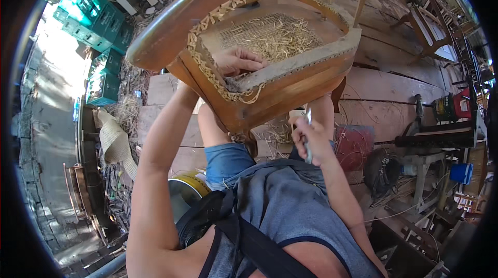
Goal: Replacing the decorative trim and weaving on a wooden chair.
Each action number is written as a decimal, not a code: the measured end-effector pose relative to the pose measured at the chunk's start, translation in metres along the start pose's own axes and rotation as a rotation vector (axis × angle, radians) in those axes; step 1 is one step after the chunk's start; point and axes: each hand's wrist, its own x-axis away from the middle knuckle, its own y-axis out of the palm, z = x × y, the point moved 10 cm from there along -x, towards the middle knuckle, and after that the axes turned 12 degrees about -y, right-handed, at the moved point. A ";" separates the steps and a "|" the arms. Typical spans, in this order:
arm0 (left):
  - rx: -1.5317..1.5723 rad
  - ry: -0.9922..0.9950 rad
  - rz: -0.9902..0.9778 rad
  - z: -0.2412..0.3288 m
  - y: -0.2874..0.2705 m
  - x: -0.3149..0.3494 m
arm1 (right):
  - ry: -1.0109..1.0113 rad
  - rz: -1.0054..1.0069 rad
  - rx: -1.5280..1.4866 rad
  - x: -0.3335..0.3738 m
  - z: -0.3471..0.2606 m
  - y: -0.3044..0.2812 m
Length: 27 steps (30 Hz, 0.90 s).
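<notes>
Tilted across my lap is a wooden chair frame, its curved edges bound with woven cane strands and a row of small holes along the near rail. Loose straw-like cane scraps lie over a mesh panel beyond that rail. My left hand reaches inside the frame, fingers pinched together against the rail's inner side; whatever they hold is hidden. Below the rail, at the right, my right hand is closed around a slim silvery metal tool, its exact kind unclear. Cane ends stick out at the frame's near left corner.
Green crates are stacked at the far left, above a roll of cane webbing. A yellow-rimmed bucket stands by my left leg. At right are a red panel, a blue container and another chair.
</notes>
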 end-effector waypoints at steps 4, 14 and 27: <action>-0.134 -0.040 0.052 -0.005 -0.002 0.000 | 0.012 -0.081 0.110 0.014 0.024 0.001; -0.519 0.062 0.767 -0.032 -0.133 -0.005 | -0.333 -0.132 0.513 -0.002 -0.035 0.029; -0.072 0.143 0.025 0.001 0.022 0.023 | -1.109 0.038 1.034 0.003 -0.095 0.087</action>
